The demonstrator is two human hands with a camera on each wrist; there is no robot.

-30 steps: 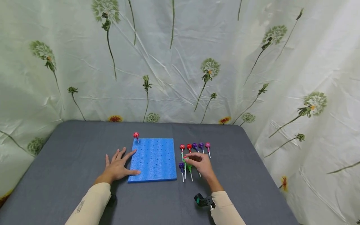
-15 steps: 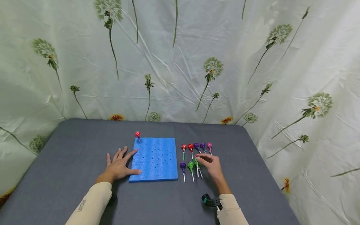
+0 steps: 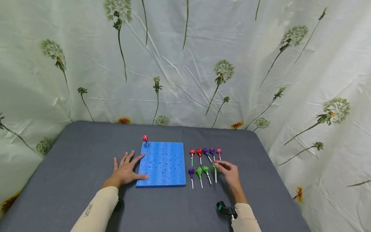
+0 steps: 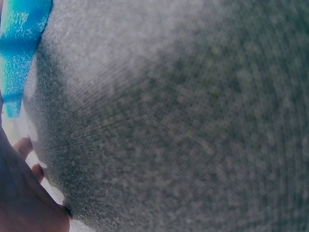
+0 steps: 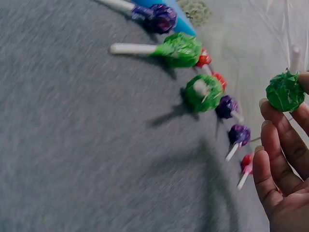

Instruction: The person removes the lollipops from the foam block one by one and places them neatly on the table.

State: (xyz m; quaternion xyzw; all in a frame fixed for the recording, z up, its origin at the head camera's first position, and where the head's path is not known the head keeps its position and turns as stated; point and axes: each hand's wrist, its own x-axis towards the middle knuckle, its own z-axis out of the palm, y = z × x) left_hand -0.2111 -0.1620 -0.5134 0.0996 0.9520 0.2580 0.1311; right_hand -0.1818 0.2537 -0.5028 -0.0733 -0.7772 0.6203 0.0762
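My right hand pinches a green-wrapped lollipop by its candy head, between thumb and fingertips; its white stick points downward in the head view. This lollipop is at the right end of the front row, beside another green lollipop. To its left lie a green lollipop and a purple one. My left hand has its fingers spread, with index finger and thumb resting on the left edge of a blue foam board dotted with small holes. A red lollipop stands upright in the board's far left corner.
A back row of lollipops lies right of the board: two red ones, two purple ones and a pink one. All rest on a dark grey cloth-covered table. Behind it hangs a flower-printed curtain.
My right hand has moved right along the front row with the green lollipop, uncovering the lollipops it hid before. My left hand has stayed on the board; the head view has shifted slightly.
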